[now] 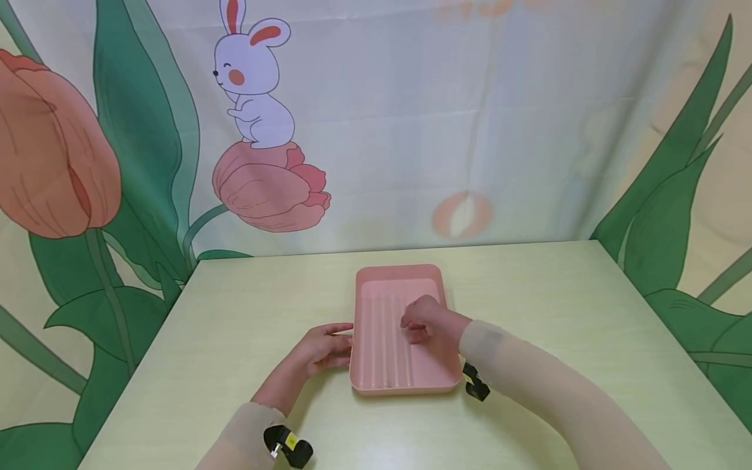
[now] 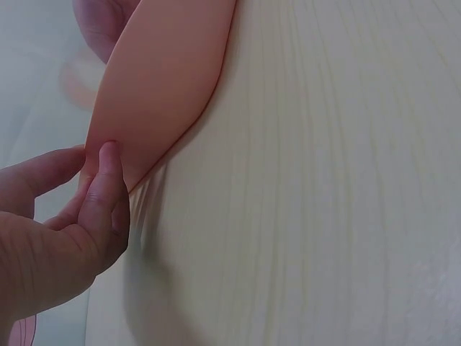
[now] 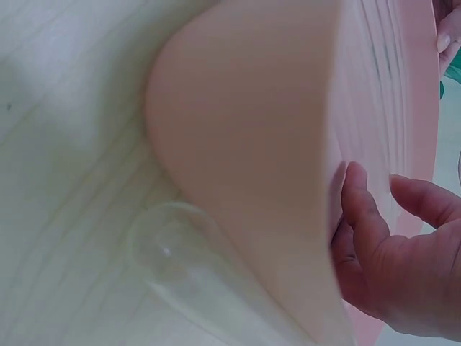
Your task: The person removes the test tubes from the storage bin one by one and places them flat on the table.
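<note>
A pink rectangular tray (image 1: 437, 365) sits on the table, with several clear ribbed-looking tubes (image 1: 384, 346) lying side by side lengthwise in its left part. My left hand (image 1: 323, 347) rests at the tray's left side, its fingertips touching the outer wall and rim. Inside the tray, my right hand (image 1: 429, 318) is bent down beside the rightmost tube. In the right wrist view, a gap shows between its thumb and index fingertip. A clear round-ended tube shape (image 3: 209, 267) appears close along the tray's outer wall in that view.
The pale wood-grain table (image 1: 252, 307) surrounds the tray. Behind it hangs a cloth backdrop (image 1: 382, 156) printed with a rabbit and tulips. A small black camera (image 1: 288, 447) is strapped at the left wrist, another (image 1: 476, 382) at the right, near the tray's corner.
</note>
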`<action>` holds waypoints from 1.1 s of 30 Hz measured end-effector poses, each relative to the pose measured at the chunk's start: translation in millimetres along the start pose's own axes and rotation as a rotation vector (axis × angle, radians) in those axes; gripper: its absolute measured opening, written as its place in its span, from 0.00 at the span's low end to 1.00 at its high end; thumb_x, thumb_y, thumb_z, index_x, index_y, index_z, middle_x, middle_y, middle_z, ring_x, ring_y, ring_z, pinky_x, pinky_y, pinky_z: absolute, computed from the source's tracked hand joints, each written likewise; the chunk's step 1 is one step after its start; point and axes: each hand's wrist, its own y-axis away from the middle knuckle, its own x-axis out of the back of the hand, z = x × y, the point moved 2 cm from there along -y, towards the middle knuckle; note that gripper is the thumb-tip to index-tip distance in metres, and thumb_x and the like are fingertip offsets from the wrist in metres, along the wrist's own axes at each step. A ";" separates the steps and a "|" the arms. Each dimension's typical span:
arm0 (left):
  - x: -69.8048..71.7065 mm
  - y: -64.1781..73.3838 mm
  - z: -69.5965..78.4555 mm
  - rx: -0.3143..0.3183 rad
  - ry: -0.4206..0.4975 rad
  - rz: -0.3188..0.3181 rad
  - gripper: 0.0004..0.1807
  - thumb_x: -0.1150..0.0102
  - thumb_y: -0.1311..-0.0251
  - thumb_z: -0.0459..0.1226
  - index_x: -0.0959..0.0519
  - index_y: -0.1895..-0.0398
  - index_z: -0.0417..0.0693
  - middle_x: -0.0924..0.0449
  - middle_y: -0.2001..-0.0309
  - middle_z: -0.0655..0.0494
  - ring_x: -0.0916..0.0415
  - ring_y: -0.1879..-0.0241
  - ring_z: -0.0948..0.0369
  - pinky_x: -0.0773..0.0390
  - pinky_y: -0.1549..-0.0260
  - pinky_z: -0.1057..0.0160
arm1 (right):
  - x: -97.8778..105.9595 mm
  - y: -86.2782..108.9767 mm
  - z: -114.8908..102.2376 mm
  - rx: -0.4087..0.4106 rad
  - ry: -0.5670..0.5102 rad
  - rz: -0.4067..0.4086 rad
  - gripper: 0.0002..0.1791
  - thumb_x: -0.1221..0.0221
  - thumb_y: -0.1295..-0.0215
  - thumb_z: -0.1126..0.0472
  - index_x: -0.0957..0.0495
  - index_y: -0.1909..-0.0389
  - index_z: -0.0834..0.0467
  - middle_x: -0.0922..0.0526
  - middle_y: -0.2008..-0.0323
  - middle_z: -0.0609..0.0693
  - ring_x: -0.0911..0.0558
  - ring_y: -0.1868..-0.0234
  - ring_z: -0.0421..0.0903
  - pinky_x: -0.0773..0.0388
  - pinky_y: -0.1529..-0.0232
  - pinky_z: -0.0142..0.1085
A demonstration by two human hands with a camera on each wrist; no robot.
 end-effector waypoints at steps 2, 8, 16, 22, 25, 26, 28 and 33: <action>0.2 0.3 0.0 -0.002 0.002 0.001 0.28 0.44 0.31 0.26 0.32 0.28 0.34 0.20 0.38 0.36 0.16 0.60 0.62 0.11 0.62 0.63 | 0.5 0.0 -0.6 -0.011 -0.005 -0.005 0.17 0.37 0.36 0.72 0.24 0.47 0.69 0.28 0.69 0.54 0.24 0.78 0.42 0.13 0.69 0.34; 0.9 0.0 0.0 0.001 0.003 0.009 0.28 0.44 0.31 0.26 0.31 0.29 0.34 0.20 0.38 0.36 0.16 0.60 0.62 0.11 0.61 0.62 | 1.9 1.6 -1.1 -0.011 -0.055 -0.020 0.24 0.38 0.35 0.73 0.27 0.38 0.68 0.28 0.67 0.53 0.24 0.75 0.42 0.12 0.68 0.35; 0.8 -0.7 -1.4 0.003 -0.004 0.012 0.27 0.44 0.31 0.26 0.31 0.29 0.34 0.20 0.37 0.36 0.16 0.59 0.62 0.12 0.62 0.63 | 5.1 0.0 0.2 -0.011 -0.079 -0.048 0.25 0.38 0.35 0.72 0.27 0.37 0.66 0.27 0.67 0.52 0.22 0.74 0.42 0.13 0.71 0.33; 0.6 0.2 -0.5 0.000 -0.002 0.004 0.27 0.44 0.31 0.27 0.31 0.29 0.34 0.21 0.36 0.36 0.15 0.58 0.61 0.11 0.62 0.63 | 7.9 -2.7 1.6 -0.014 -0.105 -0.080 0.24 0.39 0.35 0.72 0.26 0.38 0.66 0.28 0.69 0.52 0.22 0.76 0.43 0.15 0.74 0.31; 0.6 0.3 -0.1 -0.002 -0.001 -0.002 0.28 0.44 0.31 0.27 0.32 0.28 0.34 0.21 0.36 0.36 0.15 0.58 0.61 0.11 0.61 0.63 | 9.3 -3.5 1.2 -0.019 -0.116 -0.088 0.25 0.39 0.35 0.73 0.26 0.37 0.65 0.28 0.71 0.51 0.22 0.77 0.43 0.15 0.74 0.32; 0.7 0.3 -0.1 -0.003 -0.001 -0.004 0.28 0.44 0.31 0.27 0.32 0.28 0.34 0.21 0.36 0.36 0.15 0.58 0.61 0.11 0.61 0.63 | 9.7 -3.3 0.7 -0.018 -0.117 -0.093 0.25 0.39 0.35 0.73 0.27 0.36 0.65 0.28 0.71 0.51 0.22 0.78 0.42 0.15 0.74 0.32; 0.7 0.6 0.1 -0.005 -0.003 -0.003 0.27 0.44 0.31 0.27 0.32 0.28 0.33 0.21 0.37 0.35 0.16 0.59 0.62 0.11 0.61 0.63 | 10.5 -2.6 -0.7 -0.018 -0.116 -0.102 0.27 0.39 0.35 0.72 0.28 0.34 0.65 0.27 0.72 0.51 0.22 0.78 0.42 0.15 0.74 0.32; 0.1 1.4 0.3 -0.006 -0.008 -0.003 0.27 0.44 0.30 0.27 0.32 0.29 0.33 0.21 0.37 0.36 0.16 0.59 0.62 0.11 0.61 0.62 | 12.1 -2.2 -3.9 -0.006 -0.108 -0.127 0.28 0.40 0.33 0.72 0.30 0.32 0.65 0.26 0.75 0.50 0.20 0.81 0.41 0.15 0.74 0.32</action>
